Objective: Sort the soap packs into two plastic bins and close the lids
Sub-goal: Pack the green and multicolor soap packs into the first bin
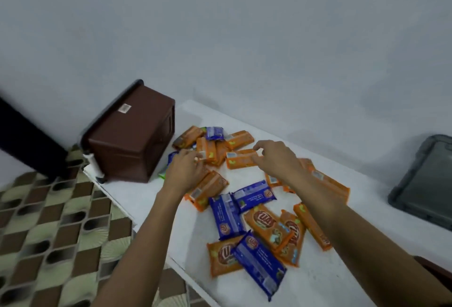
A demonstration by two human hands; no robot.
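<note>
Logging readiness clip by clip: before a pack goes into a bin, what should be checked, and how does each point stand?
1. Brown bin mouth up: not ok, it lies tipped over.
2. Second bin ready: cannot tell, only a grey plastic piece shows at the frame edge.
3. Right hand grip on orange pack: ok, fingers pinch it.
4. Left hand grip: cannot tell, blurred.
5. Colours apart: not ok, orange and blue packs lie mixed on the table.

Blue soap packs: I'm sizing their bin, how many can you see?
5 blue packs: far one; one peeking from behind the left hand; two mid-table; nearest one. Others may be hidden.
</note>
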